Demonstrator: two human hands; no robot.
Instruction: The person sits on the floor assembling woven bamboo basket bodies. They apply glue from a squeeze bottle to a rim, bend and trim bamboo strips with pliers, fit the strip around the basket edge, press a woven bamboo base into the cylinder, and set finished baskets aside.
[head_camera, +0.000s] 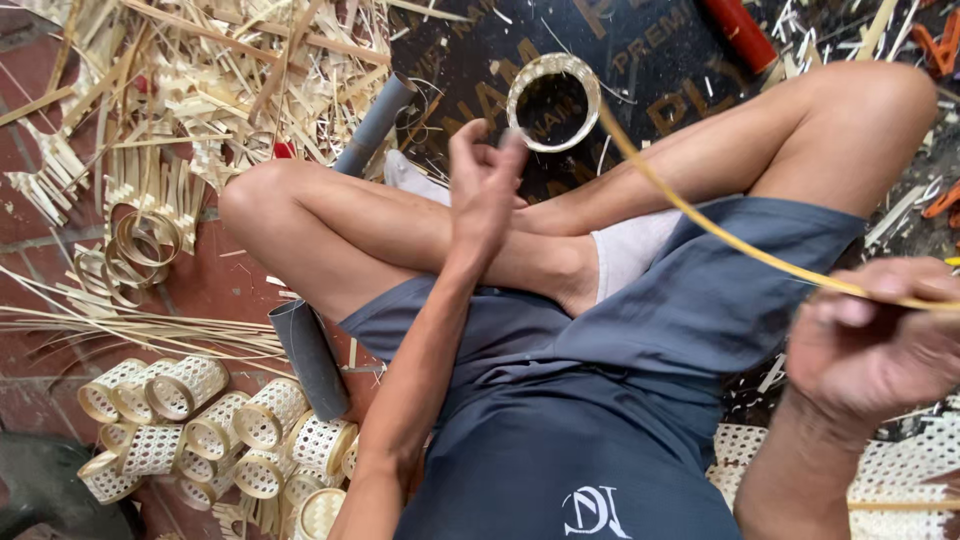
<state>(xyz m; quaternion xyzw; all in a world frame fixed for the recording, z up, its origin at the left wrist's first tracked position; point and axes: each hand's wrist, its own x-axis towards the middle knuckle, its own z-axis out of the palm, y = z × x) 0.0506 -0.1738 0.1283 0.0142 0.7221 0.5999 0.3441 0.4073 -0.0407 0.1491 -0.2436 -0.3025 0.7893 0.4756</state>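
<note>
Now, step in hand: binding a bamboo strip (720, 232) onto a small woven ring (553, 101); it seems the strip is being drawn taut.
Left hand (487, 185): fingers pinched on the ring's near rim, holding it up beyond the crossed legs.
Right hand (875, 335): closed around the strip's near end, near right; blurred.
Strip axis: long and thin, running from the ring at far centre down to near right.
Next move: likely calls for steady tension along that line.
Finished rings (215, 435): heaped near left.

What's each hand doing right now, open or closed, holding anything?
Left hand: closed, pinching the woven ring at its edge.
Right hand: closed on the long bamboo strip running from the ring.
</note>
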